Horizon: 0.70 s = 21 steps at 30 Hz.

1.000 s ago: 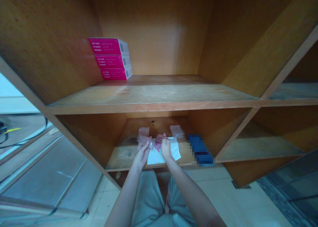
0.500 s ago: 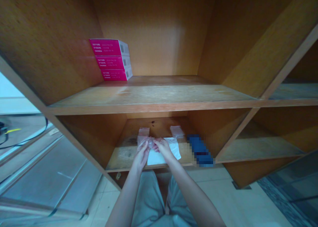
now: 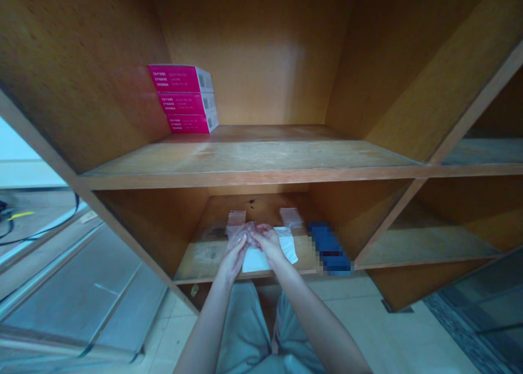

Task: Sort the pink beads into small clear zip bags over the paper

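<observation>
Over the lower shelf my left hand (image 3: 236,252) and my right hand (image 3: 268,242) meet, both closed on a clear plastic bag (image 3: 250,228). The film is crumpled between the fingers; whether anything is inside it I cannot make out. Beneath the hands lies a white sheet or pouch (image 3: 256,261), partly covered by them. Just behind my left hand rests a small clear zip bag (image 3: 236,217). Another small clear bag (image 3: 291,217) lies flat farther back on the right.
Three pink boxes (image 3: 186,102) are stacked at the left of the upper shelf (image 3: 261,155). A blurred-out dark blue object (image 3: 329,247) lies at the lower shelf's right front. A glass-panelled frame (image 3: 81,292) stands at the left.
The plastic film between my hands is more gathered up, and its top edge stands slightly higher. My right fingers have shifted a little upward; the rest stays put.
</observation>
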Motion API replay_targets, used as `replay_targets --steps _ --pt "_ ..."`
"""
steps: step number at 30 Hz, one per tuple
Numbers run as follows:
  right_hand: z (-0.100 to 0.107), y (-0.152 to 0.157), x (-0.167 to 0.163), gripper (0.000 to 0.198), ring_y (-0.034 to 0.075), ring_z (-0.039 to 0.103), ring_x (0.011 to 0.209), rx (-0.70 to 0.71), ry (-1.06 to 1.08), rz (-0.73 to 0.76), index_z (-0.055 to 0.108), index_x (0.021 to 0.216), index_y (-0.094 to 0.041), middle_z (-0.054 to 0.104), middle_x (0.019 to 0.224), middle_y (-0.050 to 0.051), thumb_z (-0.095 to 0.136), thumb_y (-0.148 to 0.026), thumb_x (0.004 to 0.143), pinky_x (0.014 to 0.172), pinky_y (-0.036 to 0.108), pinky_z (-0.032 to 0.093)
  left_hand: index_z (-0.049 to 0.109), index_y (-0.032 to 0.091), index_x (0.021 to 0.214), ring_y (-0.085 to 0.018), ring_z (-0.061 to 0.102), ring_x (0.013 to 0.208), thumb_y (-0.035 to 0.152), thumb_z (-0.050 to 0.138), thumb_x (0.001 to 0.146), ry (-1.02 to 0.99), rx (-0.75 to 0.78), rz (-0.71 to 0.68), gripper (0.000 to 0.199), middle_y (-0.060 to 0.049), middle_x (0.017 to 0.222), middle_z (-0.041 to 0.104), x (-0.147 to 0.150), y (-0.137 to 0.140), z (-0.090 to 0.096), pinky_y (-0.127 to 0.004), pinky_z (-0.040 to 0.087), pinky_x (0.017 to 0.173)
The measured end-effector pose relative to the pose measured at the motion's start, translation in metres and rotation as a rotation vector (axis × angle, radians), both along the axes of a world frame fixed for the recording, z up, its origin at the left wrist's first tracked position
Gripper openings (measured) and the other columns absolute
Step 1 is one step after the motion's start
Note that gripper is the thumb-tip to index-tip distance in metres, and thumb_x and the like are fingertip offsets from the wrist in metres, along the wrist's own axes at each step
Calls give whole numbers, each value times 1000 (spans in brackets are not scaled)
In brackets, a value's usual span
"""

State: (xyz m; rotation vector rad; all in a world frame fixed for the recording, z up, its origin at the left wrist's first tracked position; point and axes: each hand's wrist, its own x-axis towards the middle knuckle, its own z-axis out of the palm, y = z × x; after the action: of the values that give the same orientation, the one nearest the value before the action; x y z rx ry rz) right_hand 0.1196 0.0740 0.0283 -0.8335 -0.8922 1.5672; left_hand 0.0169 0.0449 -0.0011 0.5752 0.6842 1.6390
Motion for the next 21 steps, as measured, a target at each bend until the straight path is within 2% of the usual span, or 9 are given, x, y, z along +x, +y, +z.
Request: replay_targets --steps 3,6,9,12,21 --pt "-3 6 -1 30 12 57 57 86 1 -97 47 80 -20 61 70 -2 65 -18 56 50 22 45 56 16 107 -18 58 101 12 65 69 -52 -14 -18 39 -9 106 64 0 0 0 -32 39 95" --pt "-6 14 1 29 13 59 67 175 -73 -186 47 82 -20 61 76 0 59 -14 57 62 26 47 56 14 102 -20 59 99 19 63 73 -114 -60 -31 30 -12 103 65 -1 2 -2 -35 39 95" --pt "-8 20 4 29 14 59 73 257 -120 -225 47 83 -20 61 80 1 56 -12 57 71 29 47 56 13 92 -21 61 97 16 63 73 -126 -95 -47 20 -14 98 66 -3 3 -6 -38 40 95" --pt "-10 22 6 29 14 59 76 300 -135 -221 47 84 -20 61 82 1 53 -11 57 74 29 46 54 13 89 -23 60 97 11 62 73 -99 -87 -82 18 -14 98 66 -4 3 -8 -40 39 95" --pt "0 33 18 25 16 59 74 360 -211 -239 51 83 -20 63 79 2 54 -13 59 75 31 46 53 11 101 -24 62 93 12 61 74 -50 -106 -113 28 -16 93 68 -3 0 -4 -41 39 95"
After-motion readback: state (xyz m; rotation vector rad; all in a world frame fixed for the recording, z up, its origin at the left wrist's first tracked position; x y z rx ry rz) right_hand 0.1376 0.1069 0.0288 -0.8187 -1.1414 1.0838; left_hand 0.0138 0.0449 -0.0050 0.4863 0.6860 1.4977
